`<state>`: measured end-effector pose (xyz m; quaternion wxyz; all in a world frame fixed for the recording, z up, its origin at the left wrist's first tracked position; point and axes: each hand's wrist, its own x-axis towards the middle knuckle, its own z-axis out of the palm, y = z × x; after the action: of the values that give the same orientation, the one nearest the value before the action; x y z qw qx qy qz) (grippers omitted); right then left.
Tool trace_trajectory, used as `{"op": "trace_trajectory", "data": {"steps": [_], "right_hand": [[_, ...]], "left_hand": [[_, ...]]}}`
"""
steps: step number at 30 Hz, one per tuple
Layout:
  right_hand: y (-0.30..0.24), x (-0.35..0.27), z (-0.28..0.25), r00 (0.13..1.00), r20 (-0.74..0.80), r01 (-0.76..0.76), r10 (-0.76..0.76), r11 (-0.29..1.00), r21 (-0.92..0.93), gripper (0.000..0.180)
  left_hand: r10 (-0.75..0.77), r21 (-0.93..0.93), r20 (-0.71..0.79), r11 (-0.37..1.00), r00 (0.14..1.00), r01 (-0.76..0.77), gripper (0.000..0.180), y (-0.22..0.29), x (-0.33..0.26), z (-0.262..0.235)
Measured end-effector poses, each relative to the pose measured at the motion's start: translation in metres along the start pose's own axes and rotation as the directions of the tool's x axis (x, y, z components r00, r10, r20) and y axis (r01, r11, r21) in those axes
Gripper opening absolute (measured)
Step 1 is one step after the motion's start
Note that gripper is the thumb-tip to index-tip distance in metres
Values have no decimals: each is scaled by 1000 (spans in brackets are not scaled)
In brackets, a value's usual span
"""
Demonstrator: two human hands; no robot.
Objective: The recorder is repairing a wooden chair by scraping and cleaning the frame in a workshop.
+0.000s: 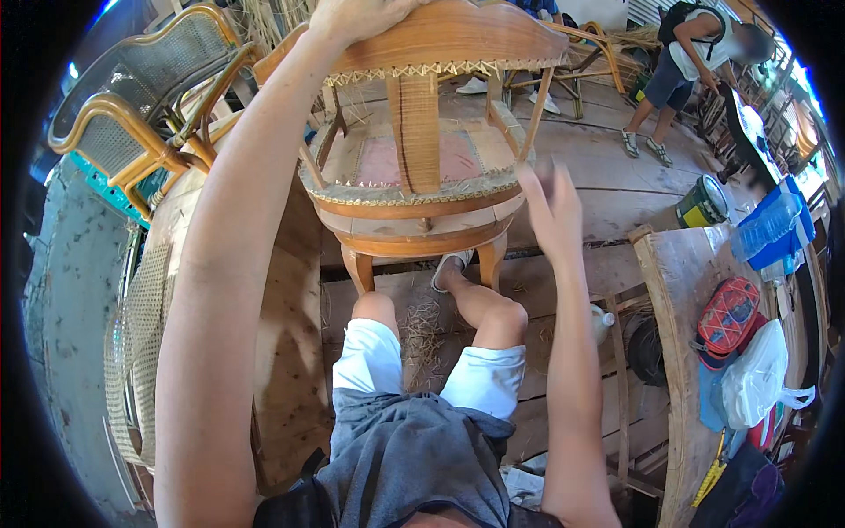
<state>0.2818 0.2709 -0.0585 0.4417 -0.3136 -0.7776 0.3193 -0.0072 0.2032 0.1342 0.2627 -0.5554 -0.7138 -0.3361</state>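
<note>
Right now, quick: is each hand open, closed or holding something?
Left hand: on the chair, partly out of frame; grip can't be told.
Right hand: looks open, though blurred, by the chair.

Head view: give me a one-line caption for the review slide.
Left hand atop the back of a wooden chair, blurred right hand beside it; cane-panelled seat farther left.

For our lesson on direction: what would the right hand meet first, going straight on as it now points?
The right hand would probably meet the right post of the chair first, though blur and unclear depth leave some doubt.
</note>
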Motion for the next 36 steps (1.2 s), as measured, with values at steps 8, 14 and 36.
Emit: {"op": "trace_trajectory", "data": {"steps": [8, 14, 36], "right_hand": [[-34, 127, 85, 995, -96, -18, 20, 1000, 19, 73], [-8, 148, 118, 994, -110, 22, 21, 927, 375, 63], [-31, 151, 83, 985, -111, 107, -131, 974, -200, 67]], "left_hand": [[-62, 64, -8, 996, 998, 62, 70, 2, 17, 11], [-61, 56, -56, 996, 997, 64, 69, -3, 23, 14], [-67, 53, -54, 996, 996, 70, 68, -5, 24, 16]]}}
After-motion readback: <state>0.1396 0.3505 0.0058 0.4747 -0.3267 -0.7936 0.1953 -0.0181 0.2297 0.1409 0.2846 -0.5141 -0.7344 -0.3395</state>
